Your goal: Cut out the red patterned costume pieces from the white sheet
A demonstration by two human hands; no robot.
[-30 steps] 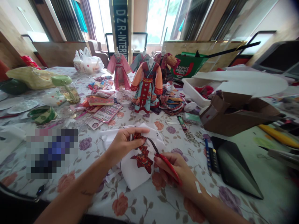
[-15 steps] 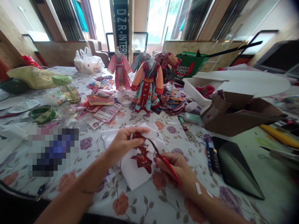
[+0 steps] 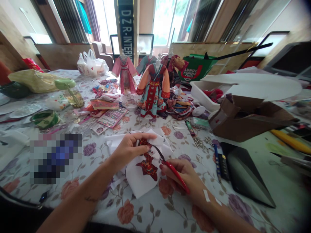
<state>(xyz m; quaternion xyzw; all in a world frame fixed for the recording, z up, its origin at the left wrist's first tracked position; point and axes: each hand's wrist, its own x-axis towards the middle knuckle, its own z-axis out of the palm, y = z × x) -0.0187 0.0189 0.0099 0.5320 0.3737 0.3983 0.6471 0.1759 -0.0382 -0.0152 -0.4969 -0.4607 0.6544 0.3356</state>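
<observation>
In front of me lies white fabric [image 3: 139, 181] printed with red, patterned shapes [image 3: 147, 167]. My left hand [image 3: 133, 145] pinches its upper part between thumb and fingers, hiding some of the print. From the right, my right hand [image 3: 179, 174] grips red-handled scissors [image 3: 174, 173]. Their dark blades point up and left against the fabric, with the tips close to my left thumb. Whether the blades have fabric between them I cannot make out.
Behind the fabric stand small dressed forms, one in an orange-sleeved robe [image 3: 154, 90], another in a pink robe [image 3: 124, 74]. An open cardboard box [image 3: 252, 119] and a dark tablet-like slab [image 3: 245, 171] are at right. A green-lidded jug [image 3: 70, 92] stands at left.
Almost nothing differs. My hands, the scissors and the fabric stay nearly in place, with only a very slight shift of my left fingers.
</observation>
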